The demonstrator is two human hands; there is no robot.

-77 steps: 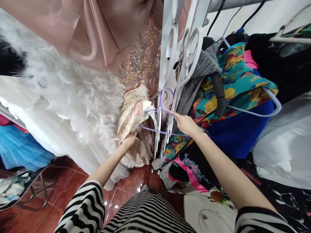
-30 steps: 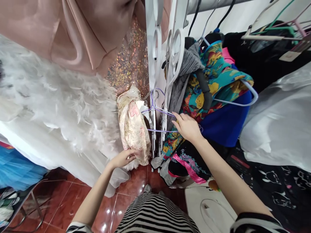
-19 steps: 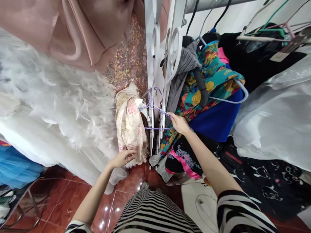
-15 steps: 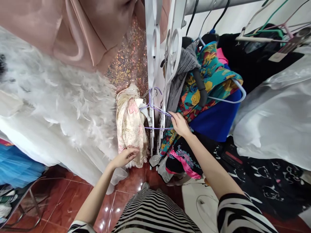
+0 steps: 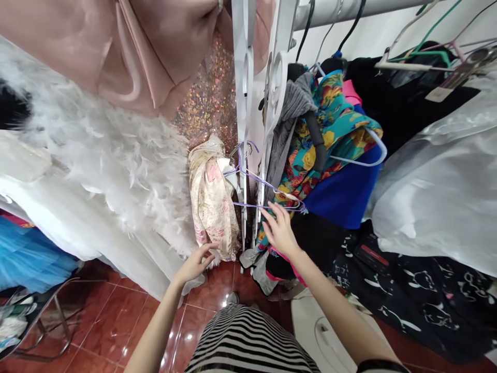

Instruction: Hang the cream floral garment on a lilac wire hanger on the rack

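Observation:
A purple wire hanger [image 5: 254,177] hangs by its hook on the white metal rack post [image 5: 241,114], its right end showing bare. Just below its lower bar is my right hand [image 5: 282,233], fingers spread, holding nothing; whether a fingertip brushes the bar I cannot tell. On the hanger's left side droops a cream garment with pink flowers [image 5: 213,207]. My left hand [image 5: 196,265] is at the lower edge of this garment, fingers loosely stretched and apart, with no cloth gripped.
To the left hang a white feathered dress [image 5: 128,171], a dusty pink satin piece [image 5: 143,46] and blue tulle [image 5: 27,254]. A teal floral garment [image 5: 310,150] and a blue one [image 5: 345,191] hang at right, near a white plastic-wrapped item [image 5: 430,191]. Red floor tiles [image 5: 215,285] lie below.
My right hand has let go of the hanger's right end and moved down, its fingers opening. That end now shows fully. My left hand has shifted slightly left and down.

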